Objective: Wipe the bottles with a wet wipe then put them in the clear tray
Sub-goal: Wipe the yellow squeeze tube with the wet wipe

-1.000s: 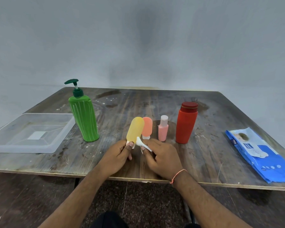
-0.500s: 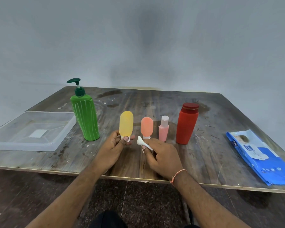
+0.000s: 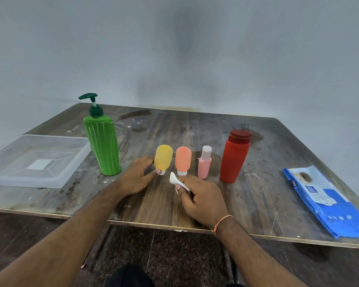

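My left hand (image 3: 138, 176) pinches the white cap at the bottom of a small yellow bottle (image 3: 163, 157), which stands upright on the wooden table (image 3: 158, 201). My right hand (image 3: 201, 198) holds a crumpled white wet wipe (image 3: 175, 180) between thumb and fingers, just right of the yellow bottle. In a row to the right stand an orange bottle (image 3: 183, 159), a pink bottle (image 3: 205, 162) and a red bottle (image 3: 235, 156). A tall green pump bottle (image 3: 102, 141) stands to the left. The clear tray (image 3: 0, 175) lies at the far left with no bottle in it.
A blue pack of wet wipes (image 3: 327, 206) lies near the table's right front edge. A grey wall stands close behind the table. Dark floor shows below the front edge.
The yellow bottle went from tilted in my left hand to standing upright on the table, left of the orange bottle. My right hand with the wipe barely moved.
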The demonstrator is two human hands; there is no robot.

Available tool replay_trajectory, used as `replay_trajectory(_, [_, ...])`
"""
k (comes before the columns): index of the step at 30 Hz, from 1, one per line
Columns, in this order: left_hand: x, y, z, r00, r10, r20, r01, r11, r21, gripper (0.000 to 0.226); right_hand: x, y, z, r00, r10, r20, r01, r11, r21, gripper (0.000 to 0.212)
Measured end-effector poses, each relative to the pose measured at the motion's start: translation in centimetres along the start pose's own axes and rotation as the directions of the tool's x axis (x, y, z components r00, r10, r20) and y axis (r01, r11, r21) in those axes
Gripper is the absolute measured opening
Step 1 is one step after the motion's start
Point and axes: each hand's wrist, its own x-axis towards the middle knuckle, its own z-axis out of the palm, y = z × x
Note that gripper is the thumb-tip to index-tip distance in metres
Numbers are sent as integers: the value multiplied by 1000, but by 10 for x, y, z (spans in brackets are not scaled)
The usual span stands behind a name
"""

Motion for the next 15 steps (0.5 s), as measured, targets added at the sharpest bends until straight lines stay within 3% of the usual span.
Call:
replay_trajectory(4, [10,-6,3,998,28,64,-34,995,97,38,0,0,0,1000,-12,-7,13,1000,11,36])
replay_trajectory(15, [21,-6,0,986,-4,164,-16,993,121,53,0,1,1,1000,0,-8,0,1000,-2,33])
